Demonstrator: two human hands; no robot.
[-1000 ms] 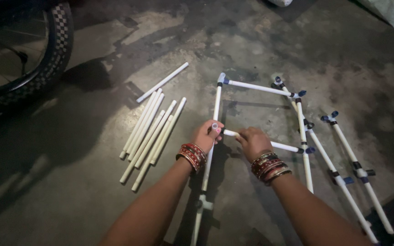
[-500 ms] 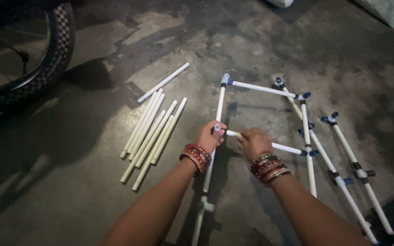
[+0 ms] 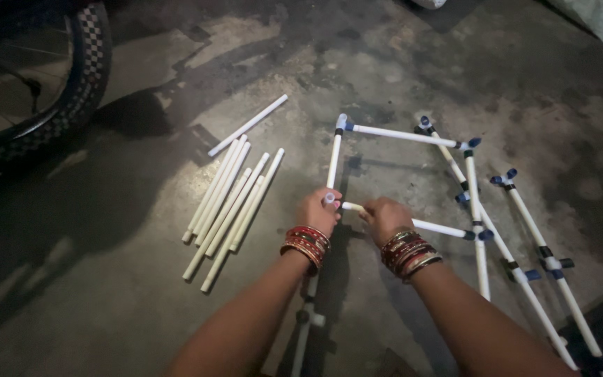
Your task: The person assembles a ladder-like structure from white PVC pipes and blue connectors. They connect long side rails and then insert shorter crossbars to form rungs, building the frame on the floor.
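Note:
A frame of white pipes point(image 3: 405, 135) joined by blue and grey connectors lies on the concrete floor. My left hand point(image 3: 317, 211) grips the frame's left upright pipe point(image 3: 333, 159) at a connector. My right hand point(image 3: 384, 218) holds the near end of a short white cross pipe point(image 3: 441, 228), whose tip sits right at that connector. Both wrists wear red and gold bangles. Whether the cross pipe's tip is inside the connector is hidden by my fingers.
Several loose white pipes point(image 3: 232, 199) lie in a bundle to the left of the frame. A bicycle wheel point(image 3: 50, 105) with a checkered tyre stands at the upper left. Another jointed pipe run point(image 3: 546, 258) lies at the right.
Both hands stay at the same joint. The view has shifted slightly, and the cross pipe's tip sits a little closer to the left upright.

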